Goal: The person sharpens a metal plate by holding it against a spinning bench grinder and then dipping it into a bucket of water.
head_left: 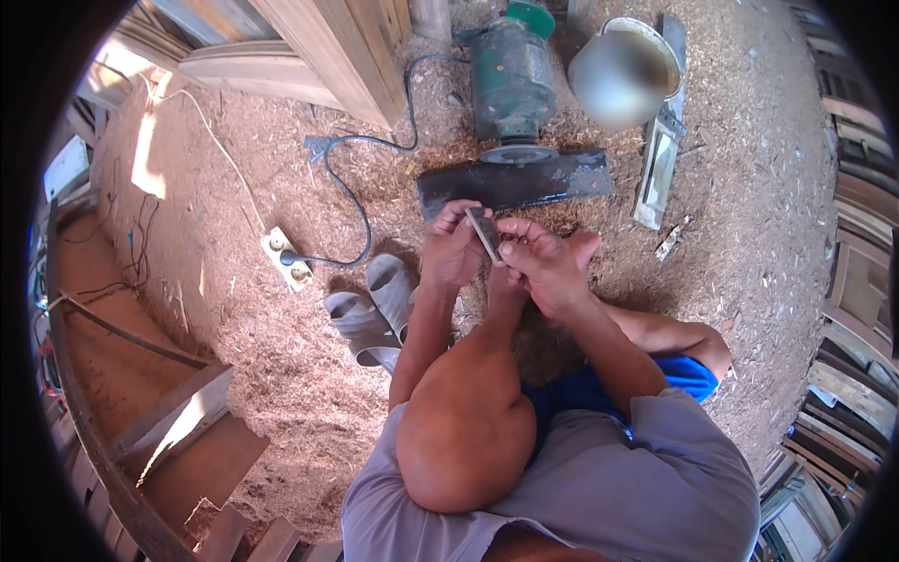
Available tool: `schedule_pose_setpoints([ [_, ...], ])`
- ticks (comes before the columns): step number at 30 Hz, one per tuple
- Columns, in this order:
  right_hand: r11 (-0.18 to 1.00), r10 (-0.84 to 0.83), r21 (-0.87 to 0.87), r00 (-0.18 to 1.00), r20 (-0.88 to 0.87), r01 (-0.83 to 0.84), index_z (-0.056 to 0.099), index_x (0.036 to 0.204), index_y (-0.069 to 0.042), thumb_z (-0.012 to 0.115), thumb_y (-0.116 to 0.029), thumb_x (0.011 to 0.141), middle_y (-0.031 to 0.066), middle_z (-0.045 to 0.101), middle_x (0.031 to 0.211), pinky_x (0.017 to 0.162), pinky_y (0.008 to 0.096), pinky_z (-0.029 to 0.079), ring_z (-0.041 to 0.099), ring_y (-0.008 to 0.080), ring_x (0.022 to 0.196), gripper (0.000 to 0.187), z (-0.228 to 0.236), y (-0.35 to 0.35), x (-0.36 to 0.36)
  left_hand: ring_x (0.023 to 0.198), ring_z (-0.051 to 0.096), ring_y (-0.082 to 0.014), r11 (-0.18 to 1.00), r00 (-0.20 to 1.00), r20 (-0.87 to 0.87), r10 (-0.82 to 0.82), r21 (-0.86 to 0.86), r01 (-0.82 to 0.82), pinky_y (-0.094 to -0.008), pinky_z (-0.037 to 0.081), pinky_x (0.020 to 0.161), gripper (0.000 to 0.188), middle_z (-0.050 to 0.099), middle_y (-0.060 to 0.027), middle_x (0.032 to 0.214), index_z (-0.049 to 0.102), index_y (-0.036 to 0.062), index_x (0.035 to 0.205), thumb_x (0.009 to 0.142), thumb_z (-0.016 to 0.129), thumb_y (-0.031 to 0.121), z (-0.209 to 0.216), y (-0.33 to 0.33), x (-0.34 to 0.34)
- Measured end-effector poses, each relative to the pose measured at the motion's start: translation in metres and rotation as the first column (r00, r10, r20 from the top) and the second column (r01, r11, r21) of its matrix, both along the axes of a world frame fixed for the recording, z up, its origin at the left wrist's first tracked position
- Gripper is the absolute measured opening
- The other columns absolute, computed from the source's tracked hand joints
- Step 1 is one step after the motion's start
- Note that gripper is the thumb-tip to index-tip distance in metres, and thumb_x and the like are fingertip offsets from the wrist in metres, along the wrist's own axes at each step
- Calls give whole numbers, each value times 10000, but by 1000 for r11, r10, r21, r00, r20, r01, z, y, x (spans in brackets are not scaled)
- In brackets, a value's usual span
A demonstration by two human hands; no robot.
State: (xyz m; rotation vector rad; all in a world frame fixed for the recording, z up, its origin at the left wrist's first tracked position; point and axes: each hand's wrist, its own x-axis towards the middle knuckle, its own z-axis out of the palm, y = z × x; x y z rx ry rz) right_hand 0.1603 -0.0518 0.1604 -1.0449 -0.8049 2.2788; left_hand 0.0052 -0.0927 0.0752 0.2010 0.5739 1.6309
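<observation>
A small flat grey bar [484, 234] is held slantwise between my two hands, above my bare foot. My left hand [451, 248] pinches its left side near the upper end. On the other side, the fingers and thumb of my right hand [546, 267] close on its lower part. What the bar is made of, I cannot tell. Just beyond my hands stands a dusty green electric grinder [512, 89] with a round grinding disc [518, 154] at its near end. A dark, worn board [524, 184] lies below the disc, close to my fingertips.
A cable runs from the grinder to a white power strip [277, 242] on the left. Grey sandals [356, 317] lie beside my left forearm. A round pale bucket [623, 80] and a narrow pale strip [658, 173] are at far right. Wood shavings [309, 384] cover the ground.
</observation>
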Motion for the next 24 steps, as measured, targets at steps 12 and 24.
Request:
schedule_pose_setpoints([
  [12,914,-160,402,958,240,51,573,1049,29,633,-27,874,107,653,969,778,243,511,642,131,906,194,8,-1,41,719,620,-124,974,977,-93,-193,-136,180,-249,521,617,26,645,-70,813,587,33,908,917,563,35,-1,33,54],
  [24,895,-340,332,937,74,298,622,968,-1,670,-66,857,34,657,852,681,202,460,588,62,766,137,5,-4,71,637,605,-116,936,941,-85,-328,-160,312,-244,513,562,64,636,-71,757,580,35,850,902,570,-2,7,43,78],
])
